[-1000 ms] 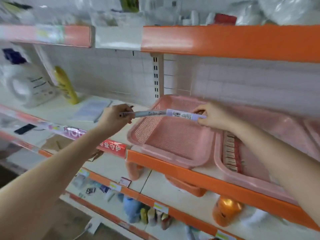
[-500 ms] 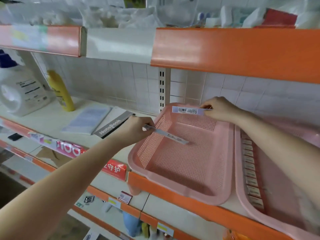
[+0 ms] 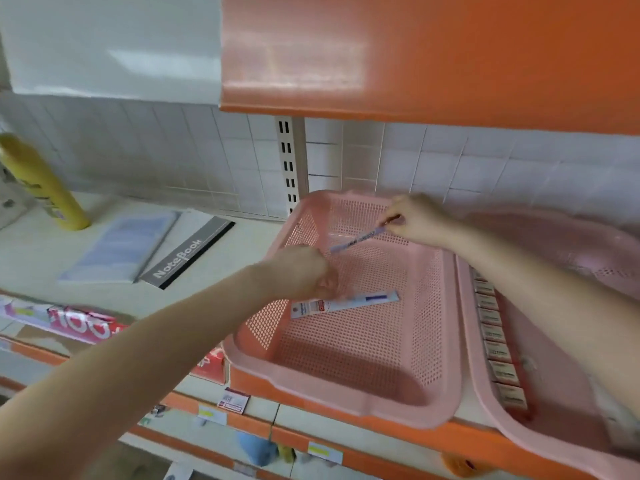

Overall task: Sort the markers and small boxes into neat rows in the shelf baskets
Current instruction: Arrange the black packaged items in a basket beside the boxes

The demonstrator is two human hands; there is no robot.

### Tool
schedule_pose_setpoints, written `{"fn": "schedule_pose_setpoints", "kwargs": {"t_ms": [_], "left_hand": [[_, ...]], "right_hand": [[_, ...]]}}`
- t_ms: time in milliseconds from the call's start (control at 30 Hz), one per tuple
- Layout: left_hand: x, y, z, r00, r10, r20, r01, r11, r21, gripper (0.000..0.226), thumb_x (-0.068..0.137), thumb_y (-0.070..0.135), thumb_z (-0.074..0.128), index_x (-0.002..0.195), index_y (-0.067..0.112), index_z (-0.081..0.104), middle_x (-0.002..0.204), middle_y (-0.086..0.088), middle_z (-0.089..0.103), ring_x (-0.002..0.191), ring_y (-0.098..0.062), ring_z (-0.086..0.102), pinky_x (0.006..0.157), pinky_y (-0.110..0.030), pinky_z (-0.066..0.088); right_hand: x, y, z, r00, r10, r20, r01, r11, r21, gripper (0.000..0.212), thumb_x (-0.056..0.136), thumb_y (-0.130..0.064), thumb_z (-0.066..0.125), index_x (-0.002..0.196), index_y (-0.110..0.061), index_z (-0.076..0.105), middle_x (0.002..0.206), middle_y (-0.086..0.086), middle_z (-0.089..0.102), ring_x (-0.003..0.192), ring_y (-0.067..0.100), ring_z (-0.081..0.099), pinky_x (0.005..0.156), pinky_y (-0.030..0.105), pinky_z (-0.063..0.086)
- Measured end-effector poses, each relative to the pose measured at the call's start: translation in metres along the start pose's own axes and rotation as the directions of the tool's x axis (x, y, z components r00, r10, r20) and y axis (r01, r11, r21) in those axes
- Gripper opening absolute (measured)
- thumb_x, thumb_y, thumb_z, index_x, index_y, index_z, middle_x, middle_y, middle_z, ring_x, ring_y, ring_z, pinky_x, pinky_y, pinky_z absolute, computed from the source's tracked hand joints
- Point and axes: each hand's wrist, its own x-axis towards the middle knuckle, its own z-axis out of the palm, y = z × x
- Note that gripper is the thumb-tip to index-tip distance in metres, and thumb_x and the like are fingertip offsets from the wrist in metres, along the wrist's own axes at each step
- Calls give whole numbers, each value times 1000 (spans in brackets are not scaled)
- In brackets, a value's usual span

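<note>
Right grip: the right hand [image 3: 415, 216] is closed in a pinch on the far-right end of a thin marker [image 3: 358, 240], which is held slanted above the far part of the basket floor.
Left grip: the left hand [image 3: 301, 271] is curled over the left end of a packaged marker [image 3: 346, 304]. Whether that marker is pinched or only touched cannot be told.
Packaged marker: it is laid flat and slightly skewed on the floor of the pink basket [image 3: 346, 403], near the left wall.
Handling: both markers are judged light, stiff and slim. The barrel and wrapper are probably smooth, so some slipping or rolling on the mesh floor is to be expected. Neither looks fragile.
Where to hold: a pinch nearer the middle is judged steadier than one at the end, and a fingertip at each end would help when a marker is squared into a row.
Shelf: the basket is carried on the shelf [image 3: 249, 244].
Right of it: a second pink basket [image 3: 571, 244] is set just beside it, with small boxes [image 3: 498, 355] lined along its left wall.
Far left: a notebook [image 3: 187, 258] and a yellow bottle [image 3: 45, 185] are seen on the same shelf.
</note>
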Motion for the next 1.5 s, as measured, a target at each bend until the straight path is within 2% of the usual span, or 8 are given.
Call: {"fn": "schedule_pose_setpoints", "kwargs": {"t_ms": [367,767,867,1033,1167,1267,1400,1500], "left_hand": [[-13,-34,-17,917,33,-397,-117,975,-188,48,85,23,67,130,29,51,123,6,57,98,-13,59,75,-35,54],[2,-3,8,583,108,-805,-259,964,-58,14,83,21,62,86,14,73,90,3,70,84,-12,61,91,-41,48],[-2,2,7,635,65,-770,-190,979,-74,15,81,19,58,79,10,70,84,3,71,80,-14,66,93,-44,48],[-1,4,2,709,55,-703,40,992,117,22,76,22,46,69,12,64,57,5,62,53,-19,58,43,-23,46],[2,15,2,761,46,-647,190,938,290,22,74,21,42,60,19,58,45,8,50,37,-12,46,53,-21,39],[6,17,8,870,-18,-492,105,983,148,19,85,19,45,78,13,61,67,1,61,53,-21,57,58,-33,53],[10,17,21,995,-89,54,88,996,14,32,91,39,55,116,21,59,111,3,57,98,-18,58,76,-34,52],[15,18,31,995,-53,81,62,992,-110,39,90,41,57,120,17,58,109,0,53,94,-19,57,81,-40,52]], "right_hand": [[-9,-27,20,960,-221,-171,268,905,330,19,73,-4,76,83,-21,76,115,-3,55,105,-7,49,95,7,33],[-35,-31,31,988,-90,-124,150,741,655,30,76,12,67,79,-17,65,101,-2,66,94,11,66,88,21,50],[-36,-27,28,992,-69,-101,116,796,594,24,84,1,66,87,-22,65,97,-8,67,89,8,67,86,24,51],[-42,-29,9,985,32,169,-123,818,562,30,88,-37,60,113,-21,63,96,5,72,89,18,69,89,37,54],[-40,-34,19,963,81,259,-180,904,387,44,80,-23,71,123,-16,61,57,-13,64,58,-3,60,80,23,53],[-30,-28,20,984,77,161,-111,972,209,31,82,-12,65,113,-16,69,87,-6,71,74,4,62,57,5,38],[-6,-9,24,990,49,135,-39,996,-76,32,85,-12,62,117,-13,66,117,4,66,106,18,58,79,17,37],[12,1,36,988,51,146,-22,981,-191,31,84,-12,62,114,-12,66,111,7,66,103,25,59,80,26,43]]}}
